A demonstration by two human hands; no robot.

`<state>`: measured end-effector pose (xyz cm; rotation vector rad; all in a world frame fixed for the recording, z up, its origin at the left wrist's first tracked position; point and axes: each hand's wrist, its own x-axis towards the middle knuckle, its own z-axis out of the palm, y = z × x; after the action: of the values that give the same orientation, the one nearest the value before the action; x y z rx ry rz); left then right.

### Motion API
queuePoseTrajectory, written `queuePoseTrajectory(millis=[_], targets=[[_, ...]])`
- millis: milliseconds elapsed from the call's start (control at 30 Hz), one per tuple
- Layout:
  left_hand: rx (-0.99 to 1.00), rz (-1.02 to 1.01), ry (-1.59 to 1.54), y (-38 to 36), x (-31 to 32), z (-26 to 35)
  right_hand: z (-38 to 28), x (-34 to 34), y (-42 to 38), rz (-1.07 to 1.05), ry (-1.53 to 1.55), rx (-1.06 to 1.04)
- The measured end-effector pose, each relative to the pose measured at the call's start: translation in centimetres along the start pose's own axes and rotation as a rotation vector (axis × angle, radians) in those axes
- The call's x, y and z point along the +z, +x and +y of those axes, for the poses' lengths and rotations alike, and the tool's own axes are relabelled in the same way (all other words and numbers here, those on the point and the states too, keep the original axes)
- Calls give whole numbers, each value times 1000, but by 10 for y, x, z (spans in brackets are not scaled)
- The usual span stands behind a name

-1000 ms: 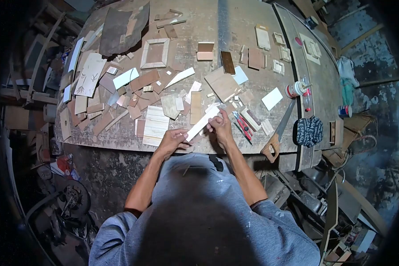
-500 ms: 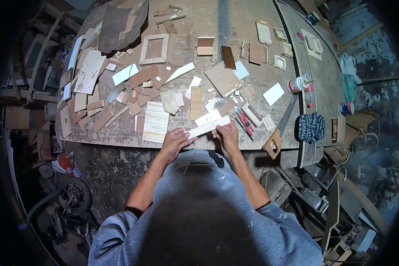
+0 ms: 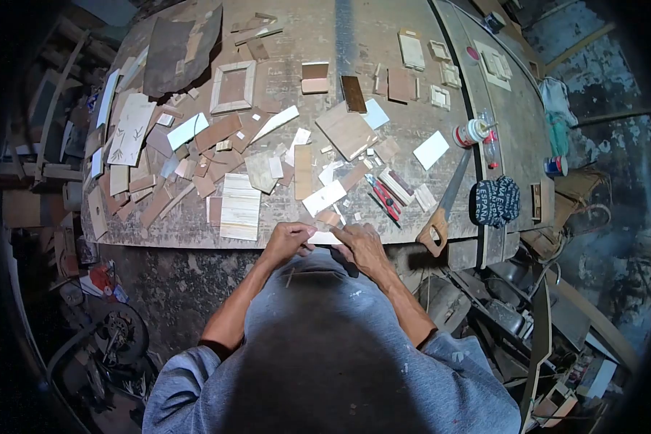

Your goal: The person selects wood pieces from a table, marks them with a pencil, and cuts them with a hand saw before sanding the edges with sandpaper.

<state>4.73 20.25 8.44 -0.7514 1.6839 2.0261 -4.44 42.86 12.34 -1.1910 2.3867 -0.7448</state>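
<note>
A pale, flat wooden strip (image 3: pixel 324 237) lies level at the bench's front edge, close to my body. My left hand (image 3: pixel 289 241) is closed on its left end with thumb and fingers. At the other end my right hand (image 3: pixel 363 247) grips it, its fingers covering that part of the strip. Just beyond the strip are a small brown wood piece (image 3: pixel 328 217) and a white block with a dark spot (image 3: pixel 324 198). Red-handled pliers (image 3: pixel 385 197) rest a little further to the right of my right hand.
On the wooden bench (image 3: pixel 289 72) lie many wood offcuts, a square frame (image 3: pixel 233 87) and a ridged pale board (image 3: pixel 240 206). A handsaw (image 3: pixel 447 206), a glue pot (image 3: pixel 470 133) and a dark patterned cloth bundle (image 3: pixel 495 201) are at the right.
Both hands have brought the strip down and nearer to my body, turning it from slanted to level. The right hand now covers more of it. The view has shifted slightly.
</note>
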Motion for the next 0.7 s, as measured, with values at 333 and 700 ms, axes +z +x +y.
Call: queuePoseTrajectory(millis=[333, 700], targets=[[-288, -137, -239, -1, -5, -7, 8, -10, -22, 215, 84, -100], [280, 85, -110, 36, 18, 81, -12, -26, 63, 338, 621, 231]])
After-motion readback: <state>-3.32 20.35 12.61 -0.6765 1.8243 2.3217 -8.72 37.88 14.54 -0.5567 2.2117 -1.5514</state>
